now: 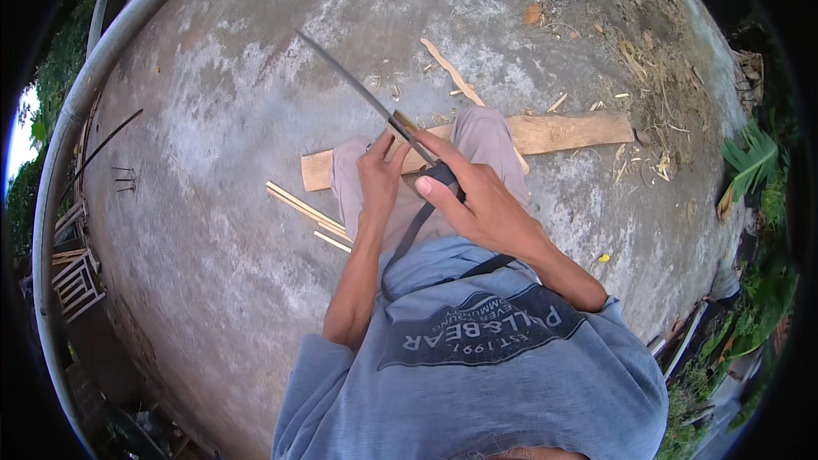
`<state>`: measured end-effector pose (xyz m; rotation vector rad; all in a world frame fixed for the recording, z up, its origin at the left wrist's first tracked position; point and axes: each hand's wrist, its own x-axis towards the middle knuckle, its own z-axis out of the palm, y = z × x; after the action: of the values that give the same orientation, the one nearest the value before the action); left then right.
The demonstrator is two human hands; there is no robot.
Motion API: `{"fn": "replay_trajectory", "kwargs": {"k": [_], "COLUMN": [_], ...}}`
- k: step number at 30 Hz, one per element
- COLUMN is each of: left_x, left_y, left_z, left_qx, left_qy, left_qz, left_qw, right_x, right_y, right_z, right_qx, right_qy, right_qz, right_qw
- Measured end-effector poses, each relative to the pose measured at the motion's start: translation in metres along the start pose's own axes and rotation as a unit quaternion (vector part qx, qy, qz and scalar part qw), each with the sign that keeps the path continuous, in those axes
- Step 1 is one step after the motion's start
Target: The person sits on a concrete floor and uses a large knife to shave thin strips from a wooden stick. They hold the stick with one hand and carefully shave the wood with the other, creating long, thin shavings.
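By the plank [571, 133], our right hand [490, 204] grips a knife [375, 102]; our left hand [380, 179], fingers narrow, meets it, holding what we cannot tell.

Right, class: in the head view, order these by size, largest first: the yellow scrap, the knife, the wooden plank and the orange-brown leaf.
1. Wooden plank, partly covered
2. Knife, though being nearer the camera makes it look larger
3. Orange-brown leaf
4. Yellow scrap
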<state>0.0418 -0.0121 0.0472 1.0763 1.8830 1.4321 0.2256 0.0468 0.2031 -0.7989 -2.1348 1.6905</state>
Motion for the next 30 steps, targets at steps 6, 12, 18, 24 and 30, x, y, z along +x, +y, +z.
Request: {"fn": "replay_trajectory", "kwargs": {"k": [6,12,18,24,30], "left_x": [-0.019,-0.052,-0.043,-0.065,-0.043], "left_y": [-0.076,-0.059,-0.031,-0.017,0.005], "left_z": [-0.017,-0.070,-0.069,-0.075,-0.065], "left_qx": [0.195,0.045,-0.046,-0.031,0.016], "left_qy": [-0.030,0.048,0.104,0.135,0.159], "left_qz": [-0.065,-0.180,-0.162,-0.166,-0.111], "left_qw": [0.978,0.981,0.980,0.976,0.981], "right_x": [0.010,0.009,0.016,0.016,0.050], "right_y": [0.056,0.004,0.076,0.015,0.088], "right_z": [0.004,-0.017,0.015,-0.013,-0.016], "right_qx": [-0.006,0.009,0.009,0.054,-0.002], "right_qy": [0.015,0.002,0.063,0.053,0.093], "right_qz": [0.096,0.118,0.076,0.063,0.051], "right_qw": [0.995,0.993,0.995,0.995,0.994]}}
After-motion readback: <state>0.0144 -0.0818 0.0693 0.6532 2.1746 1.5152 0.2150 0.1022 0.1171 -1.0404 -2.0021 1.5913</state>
